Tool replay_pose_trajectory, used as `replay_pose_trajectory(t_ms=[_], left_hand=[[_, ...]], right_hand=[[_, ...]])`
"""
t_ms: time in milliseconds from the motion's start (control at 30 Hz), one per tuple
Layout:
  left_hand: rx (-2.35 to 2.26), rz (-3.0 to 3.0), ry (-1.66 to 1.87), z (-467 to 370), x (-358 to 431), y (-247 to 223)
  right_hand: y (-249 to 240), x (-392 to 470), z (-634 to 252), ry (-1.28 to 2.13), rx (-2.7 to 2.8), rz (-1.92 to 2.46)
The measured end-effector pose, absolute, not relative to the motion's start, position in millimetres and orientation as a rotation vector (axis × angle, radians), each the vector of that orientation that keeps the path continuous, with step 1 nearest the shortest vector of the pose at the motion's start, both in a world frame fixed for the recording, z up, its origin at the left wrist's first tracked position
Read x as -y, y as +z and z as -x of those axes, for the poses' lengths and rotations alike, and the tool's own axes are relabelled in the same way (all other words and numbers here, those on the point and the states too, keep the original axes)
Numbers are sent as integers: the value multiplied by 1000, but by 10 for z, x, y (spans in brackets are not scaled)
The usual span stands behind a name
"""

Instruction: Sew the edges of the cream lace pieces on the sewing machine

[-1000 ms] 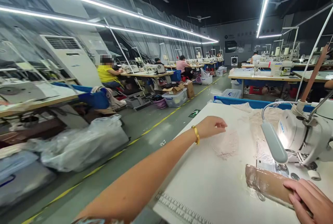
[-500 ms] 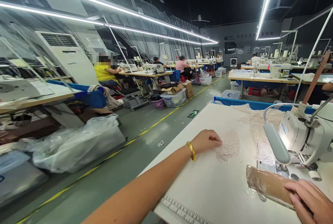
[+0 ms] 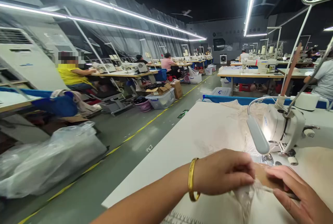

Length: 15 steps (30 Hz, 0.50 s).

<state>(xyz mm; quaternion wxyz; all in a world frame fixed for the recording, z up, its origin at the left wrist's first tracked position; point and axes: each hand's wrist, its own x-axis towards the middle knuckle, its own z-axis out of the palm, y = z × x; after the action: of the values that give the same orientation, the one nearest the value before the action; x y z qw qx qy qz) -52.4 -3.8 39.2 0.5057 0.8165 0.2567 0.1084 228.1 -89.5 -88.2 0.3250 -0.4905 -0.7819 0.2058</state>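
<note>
My left hand (image 3: 223, 172), with a gold bangle (image 3: 191, 180) at the wrist, is closed in a pinch on pale lace fabric (image 3: 244, 199) that hangs down below the fingers. Close beside it on the right, my right hand (image 3: 299, 189) grips a flat brown piece (image 3: 267, 177), partly hidden by both hands. A narrow pale strip runs from the lace toward the right fingers; whether they also pinch it I cannot tell. Just behind the hands stands a white sewing machine (image 3: 283, 123), its lamp lit. More lace (image 3: 235, 107) lies by the machine head.
Printed ruler markings (image 3: 179, 218) run along the near part of the white tabletop (image 3: 161, 168). A blue cloth trough (image 3: 215, 99) borders the far edge. Left of the table is an aisle with a yellow line (image 3: 140, 130), plastic bags (image 3: 57, 154) and bins. Several people sit at other machines.
My left hand has moved right and toward me, bringing the lace up against my right hand. The right hand keeps hold of the brown piece. The view has swung right.
</note>
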Motion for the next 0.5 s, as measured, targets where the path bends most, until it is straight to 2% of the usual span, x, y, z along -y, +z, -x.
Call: replay_pose_trajectory(t_ms=[100,167,367,500], left_hand=[[-502,-1912,186,263,85,372],[-546,-1920,201,142,13,293],[-707,-1828,241,-4,-139,61],[-791,-1821,183,-7,-147,-59]], right_hand=[[-611,974,-2211,1006,1882,1199],[-523,977,-2175,1145,1773,1162],[-605,872,-2088,1187,1484,1313],[-588,860,-2048,1139,1476,1321]])
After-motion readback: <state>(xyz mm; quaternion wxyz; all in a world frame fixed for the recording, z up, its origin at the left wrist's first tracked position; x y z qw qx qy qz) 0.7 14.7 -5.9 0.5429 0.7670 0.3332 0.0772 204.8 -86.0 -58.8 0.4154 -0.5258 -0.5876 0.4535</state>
